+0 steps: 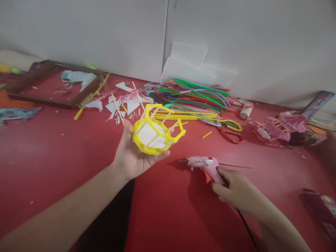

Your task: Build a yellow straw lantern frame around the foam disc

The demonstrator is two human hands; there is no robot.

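Observation:
My left hand (132, 155) is palm up above the red table (52, 147) and cradles a small yellow cage-like craft (154, 131) made of pipe cleaners and thin wooden sticks around a white base. My right hand (235, 190) is closed round the handle of a pink glue gun (203, 163). The gun's nozzle points left toward the craft, a short gap below and to the right of it. A black cord runs from the gun past my right wrist.
A pile of coloured pipe cleaners (194, 94) lies behind the craft, with red and yellow scissors (227, 127) to its right. A pink craft (282, 127) sits far right, a wooden frame (52, 85) far left. White scraps (123, 103) litter the middle. White foam sheets (194, 66) lean on the wall.

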